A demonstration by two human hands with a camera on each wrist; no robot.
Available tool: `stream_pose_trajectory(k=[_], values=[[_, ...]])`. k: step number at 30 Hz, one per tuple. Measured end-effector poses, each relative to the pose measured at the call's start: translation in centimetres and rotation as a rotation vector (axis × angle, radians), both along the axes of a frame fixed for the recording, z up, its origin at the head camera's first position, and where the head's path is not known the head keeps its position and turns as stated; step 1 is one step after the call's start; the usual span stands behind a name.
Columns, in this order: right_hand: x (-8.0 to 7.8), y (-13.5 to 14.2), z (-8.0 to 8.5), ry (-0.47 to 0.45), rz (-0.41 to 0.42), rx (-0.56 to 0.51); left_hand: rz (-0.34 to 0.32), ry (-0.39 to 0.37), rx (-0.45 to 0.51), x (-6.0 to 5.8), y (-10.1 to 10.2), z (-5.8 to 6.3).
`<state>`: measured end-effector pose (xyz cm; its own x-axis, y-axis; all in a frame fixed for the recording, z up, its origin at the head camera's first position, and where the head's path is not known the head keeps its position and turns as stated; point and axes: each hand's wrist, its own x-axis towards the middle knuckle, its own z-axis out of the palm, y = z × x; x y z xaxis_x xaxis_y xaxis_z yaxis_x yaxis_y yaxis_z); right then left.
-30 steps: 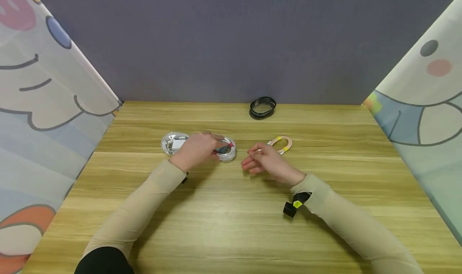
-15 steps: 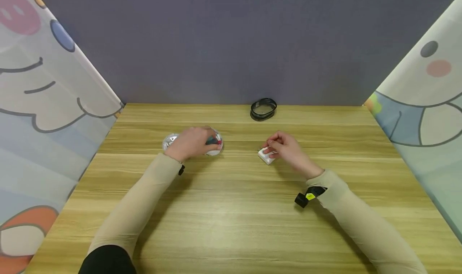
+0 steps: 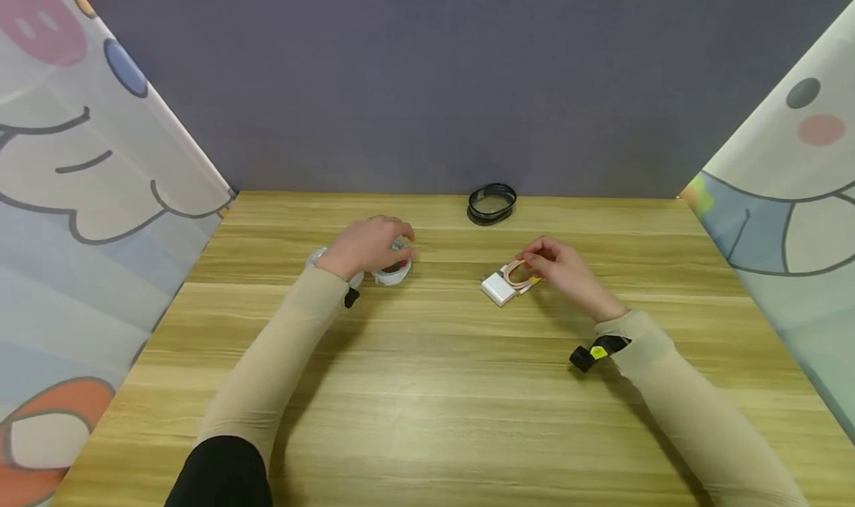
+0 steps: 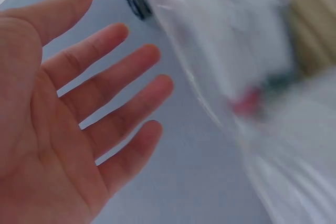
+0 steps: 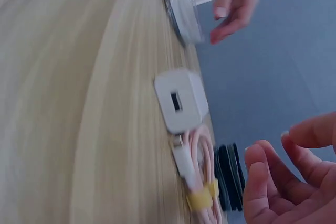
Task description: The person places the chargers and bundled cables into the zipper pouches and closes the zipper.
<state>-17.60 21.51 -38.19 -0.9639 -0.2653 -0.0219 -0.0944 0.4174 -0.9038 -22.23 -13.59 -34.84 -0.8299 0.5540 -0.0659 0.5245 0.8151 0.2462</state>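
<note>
Wood-grain worktop (image 3: 414, 418) carried a white USB charger (image 3: 498, 289), coiled pink cable (image 5: 198, 174) beside it. Left of the charger, my left hand (image 3: 369, 246) was spread; right of it, my empty right hand (image 3: 564, 273) curved loosely. Arranging, I judged; next called for lifting clear.

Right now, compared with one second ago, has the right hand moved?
Yes: in the head view, the right hand has shifted rightward relative to the black coiled cable.
</note>
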Motion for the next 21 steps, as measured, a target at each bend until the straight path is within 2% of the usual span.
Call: stream_pose_trajectory(k=[4, 7, 10, 13, 16, 21], values=[[-0.9, 1.1, -0.3, 0.071, -0.015, 0.125, -0.034, -0.029, 0.104, -1.7, 2.2, 0.4], [-1.7, 1.8, -0.5, 0.095, -0.032, 0.179, -0.048, -0.091, 0.217, -3.3, 4.0, 0.4], [-2.3, 2.2, -0.8, 0.082, -0.039, 0.207, -0.04, -0.158, 0.348, -4.6, 5.6, 0.0], [-2.8, 2.7, -1.2, 0.059, -0.046, 0.229, -0.031, -0.191, 0.456, -5.9, 7.1, -0.6], [-3.0, 3.1, -1.4, 0.038, -0.038, 0.249, 0.014, -0.219, 0.53, -7.1, 8.4, -1.1], [-3.3, 2.9, -1.9, 0.016, -0.015, 0.281, 0.147, -0.328, 0.666, -8.7, 10.0, -2.5]])
